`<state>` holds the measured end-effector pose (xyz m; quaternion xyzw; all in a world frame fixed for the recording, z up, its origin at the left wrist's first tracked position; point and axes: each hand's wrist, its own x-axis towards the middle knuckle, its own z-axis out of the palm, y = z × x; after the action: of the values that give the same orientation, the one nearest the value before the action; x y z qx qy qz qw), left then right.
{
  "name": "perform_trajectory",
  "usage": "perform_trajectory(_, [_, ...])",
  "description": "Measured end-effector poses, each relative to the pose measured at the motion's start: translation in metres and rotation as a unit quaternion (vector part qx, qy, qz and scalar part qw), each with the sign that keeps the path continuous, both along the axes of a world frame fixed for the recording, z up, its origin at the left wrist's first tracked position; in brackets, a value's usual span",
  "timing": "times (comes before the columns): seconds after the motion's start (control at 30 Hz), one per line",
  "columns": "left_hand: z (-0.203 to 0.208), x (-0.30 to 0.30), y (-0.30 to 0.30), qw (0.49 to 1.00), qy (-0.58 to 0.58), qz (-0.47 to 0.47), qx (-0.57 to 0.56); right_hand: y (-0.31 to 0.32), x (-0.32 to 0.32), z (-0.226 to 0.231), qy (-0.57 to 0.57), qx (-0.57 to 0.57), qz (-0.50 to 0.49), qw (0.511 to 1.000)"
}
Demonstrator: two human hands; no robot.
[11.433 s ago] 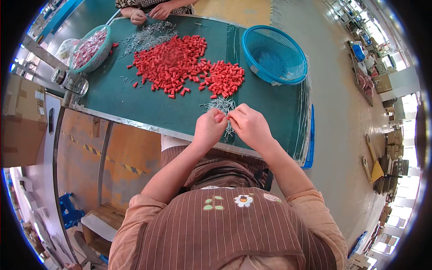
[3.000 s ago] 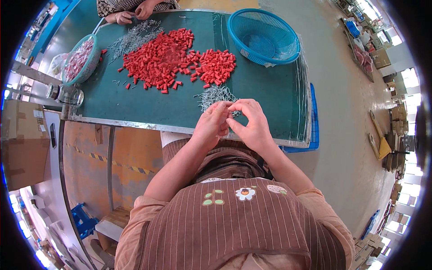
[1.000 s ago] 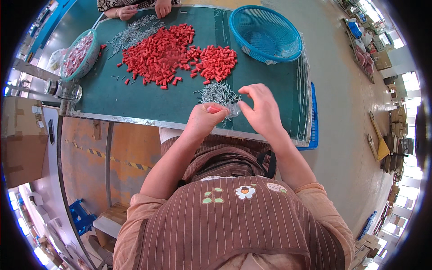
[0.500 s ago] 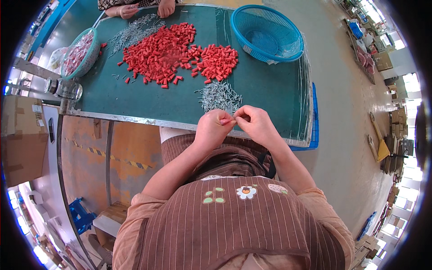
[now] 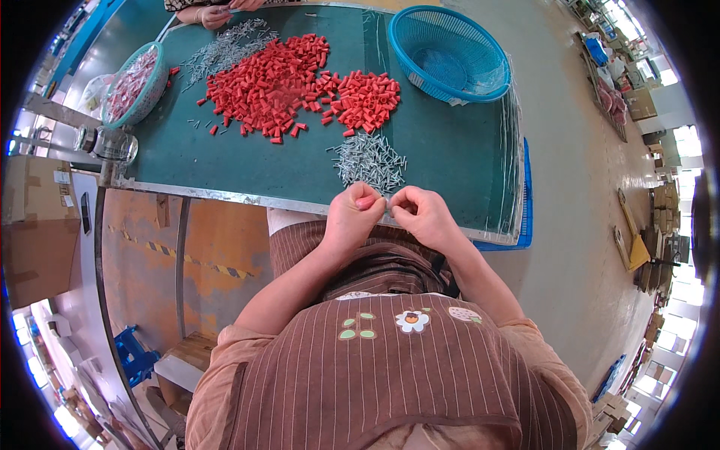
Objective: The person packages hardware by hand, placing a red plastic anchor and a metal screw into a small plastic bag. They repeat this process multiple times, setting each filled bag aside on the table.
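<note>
Over the table's near edge my left hand (image 5: 351,216) is closed, its fingers curled in. A pinkish-red spot shows among them, too small to tell whether it is a red sleeve or a fingertip. Close beside it my right hand (image 5: 426,215) pinches with thumb and forefinger. Something tiny and greyish seems to sit between the two hands' fingertips; its kind is unclear. Just beyond the hands lies a pile of short silver metal pins (image 5: 370,161). Farther off are a small heap of red tubular sleeves (image 5: 366,101) and a larger red sleeve heap (image 5: 262,90).
A blue plastic basket (image 5: 450,56) stands at the far right of the green table (image 5: 247,169). On the left a pale basket (image 5: 135,86) holds bagged reddish pieces. Another person's hand (image 5: 215,16) is at the far edge, near more metal pins (image 5: 225,49).
My fingertips have drawn slightly apart, and the pinkish-red spot in my left hand has shifted left. Across the table, the other person's hands have moved toward each other.
</note>
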<state>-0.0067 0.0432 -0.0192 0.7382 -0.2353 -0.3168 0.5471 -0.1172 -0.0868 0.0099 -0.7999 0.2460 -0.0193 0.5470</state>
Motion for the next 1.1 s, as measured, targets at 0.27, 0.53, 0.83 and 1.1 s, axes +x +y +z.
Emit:
perform_trajectory(0.27, [-0.005, 0.010, 0.001, 0.977, 0.213, -0.020, -0.020, -0.030, 0.012, -0.010, -0.067, -0.133, 0.056, 0.987])
perform_trajectory(0.53, [-0.014, 0.021, 0.003, 0.998, 0.062, 0.003, -0.023, -0.086, 0.039, -0.039, -0.093, -0.467, 0.178, 0.861])
perform_trajectory(0.83, [-0.010, 0.028, 0.007, 0.998, 0.052, 0.014, 0.014, -0.096, 0.049, -0.045, -0.053, -0.522, 0.235, 0.818])
perform_trajectory(1.1, [-0.004, 0.028, 0.007, 1.000, -0.011, 0.008, 0.024, -0.084, 0.048, -0.050, 0.066, -0.547, 0.185, 0.814])
